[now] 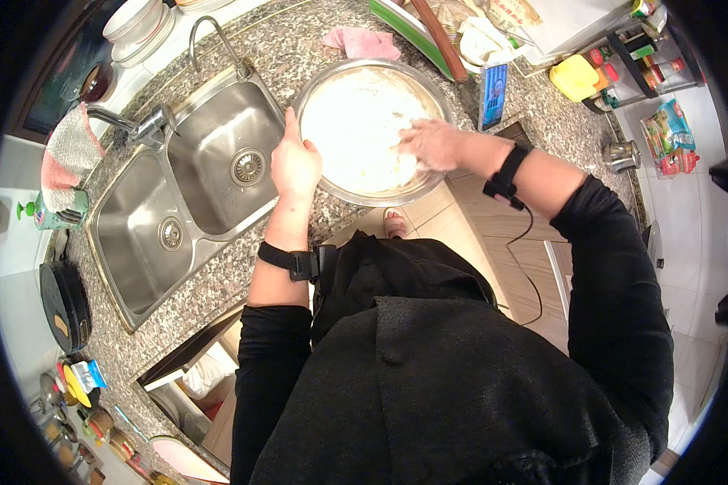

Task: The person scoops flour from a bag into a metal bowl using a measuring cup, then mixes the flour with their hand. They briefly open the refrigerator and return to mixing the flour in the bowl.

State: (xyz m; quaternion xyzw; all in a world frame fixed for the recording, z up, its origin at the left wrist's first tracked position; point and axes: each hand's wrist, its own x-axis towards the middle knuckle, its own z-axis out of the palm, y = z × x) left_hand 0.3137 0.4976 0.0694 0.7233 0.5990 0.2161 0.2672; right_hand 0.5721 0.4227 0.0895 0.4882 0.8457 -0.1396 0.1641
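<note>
A wide metal mixing bowl (pixel 383 199) stands at the counter's front edge, with white flour (pixel 348 121) spread inside. The flour looks overexposed, and a lumpier patch shows on its right side. My left hand (pixel 297 166) grips the bowl's left rim, its index finger pointing up along the outside and the thumb over the edge. Over the right rim reaches my right hand (pixel 430 145), with its fingers down at the flour. Motion smears those fingers, so whether they hold any of it cannot be made out.
A double steel sink (pixel 218 178) with a faucet (pixel 150 128) lies to the left. Behind the bowl are a pink cloth (pixel 362 42) and a green-edged board (pixel 416 36). A propped phone (pixel 493 97) stands at right. A cable (pixel 535 279) hangs from my right wrist strap.
</note>
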